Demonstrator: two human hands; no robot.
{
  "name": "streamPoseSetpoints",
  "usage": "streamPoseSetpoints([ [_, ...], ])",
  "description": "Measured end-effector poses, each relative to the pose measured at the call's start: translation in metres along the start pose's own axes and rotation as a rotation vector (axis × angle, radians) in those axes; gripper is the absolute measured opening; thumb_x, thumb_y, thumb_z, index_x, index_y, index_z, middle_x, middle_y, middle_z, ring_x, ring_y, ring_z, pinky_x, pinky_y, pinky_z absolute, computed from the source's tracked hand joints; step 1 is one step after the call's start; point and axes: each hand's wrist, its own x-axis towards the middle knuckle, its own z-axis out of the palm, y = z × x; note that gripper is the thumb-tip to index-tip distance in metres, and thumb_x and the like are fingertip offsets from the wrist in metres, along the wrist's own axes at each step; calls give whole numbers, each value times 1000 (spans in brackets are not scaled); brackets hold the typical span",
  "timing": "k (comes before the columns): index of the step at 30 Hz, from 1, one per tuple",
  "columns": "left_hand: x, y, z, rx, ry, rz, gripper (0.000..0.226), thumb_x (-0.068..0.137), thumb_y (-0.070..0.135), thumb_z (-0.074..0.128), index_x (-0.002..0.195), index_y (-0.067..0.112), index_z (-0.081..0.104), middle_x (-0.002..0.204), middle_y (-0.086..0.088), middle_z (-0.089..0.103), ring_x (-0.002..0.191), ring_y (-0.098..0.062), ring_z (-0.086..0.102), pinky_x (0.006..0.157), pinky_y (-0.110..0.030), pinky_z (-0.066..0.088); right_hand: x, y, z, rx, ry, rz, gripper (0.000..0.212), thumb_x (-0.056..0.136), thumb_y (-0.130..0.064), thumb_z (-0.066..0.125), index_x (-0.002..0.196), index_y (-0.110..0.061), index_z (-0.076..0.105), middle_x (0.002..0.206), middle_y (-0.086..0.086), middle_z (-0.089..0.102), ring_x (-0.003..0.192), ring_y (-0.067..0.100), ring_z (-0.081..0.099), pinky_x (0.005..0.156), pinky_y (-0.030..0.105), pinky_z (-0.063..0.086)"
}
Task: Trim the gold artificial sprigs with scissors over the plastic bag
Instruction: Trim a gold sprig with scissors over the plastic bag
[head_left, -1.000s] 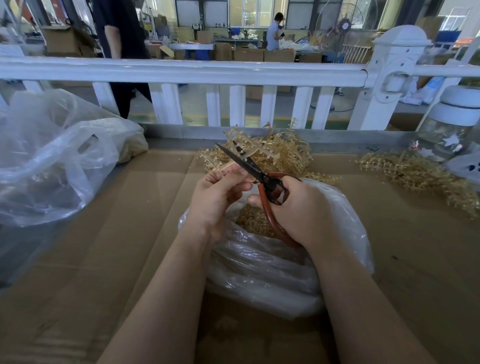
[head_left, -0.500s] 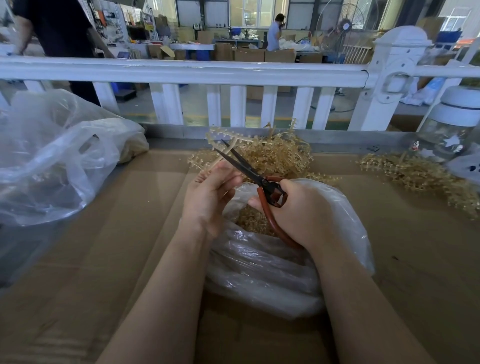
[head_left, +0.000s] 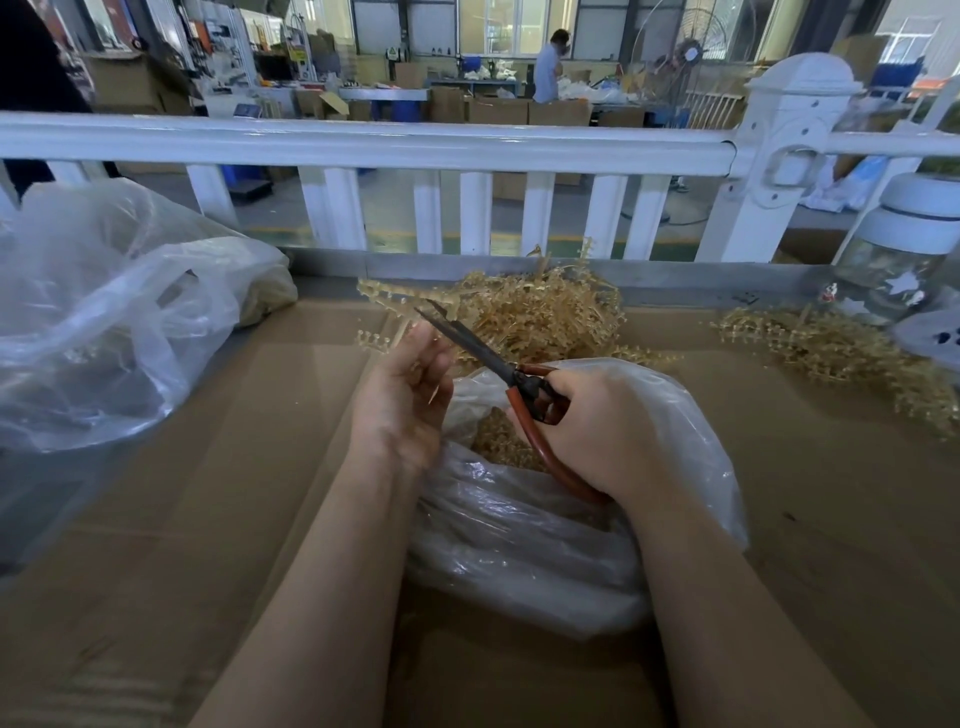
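1. Head view: left hand pinches a gold sprig above the bag.
2. Right hand grips red-handled scissors, blades nearly closed beside the sprig.
3. Sprig pile lies behind the bag on cardboard.

left hand pinching, right hand gripping
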Motion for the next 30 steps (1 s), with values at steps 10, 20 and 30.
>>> streamPoseSetpoints([
  [10, 1, -5, 2, 156, 9, 45, 4, 84, 18, 74, 86, 18, 71, 68, 8, 69, 63, -3, 61, 61, -17, 48, 7, 9, 19, 335, 29, 108, 31, 90, -49, 64, 77, -21, 70, 64, -7, 70, 59, 8, 66, 58, 33, 57],
  [20, -10, -19, 12, 429, -209, 74, 13, 79, -1, 75, 70, 7, 69, 49, 5, 61, 41, -4, 55, 44, -14, 44, 15, 12, 25, 650, 149, 254, 13, 88, -34, 77, 78, -26, 72, 73, -9, 73, 63, 2, 65, 56, 17, 51],
  [30, -9, -22, 10, 628, -298, 88, 22, 73, 2, 82, 93, -2, 75, 97, -22, 74, 101, -41, 69, 101, -50, 51, 17, 10, 19, 763, 175, 267, 16, 90, -19, 74, 75, -22, 73, 69, -3, 73, 64, 8, 68, 62, 23, 55],
])
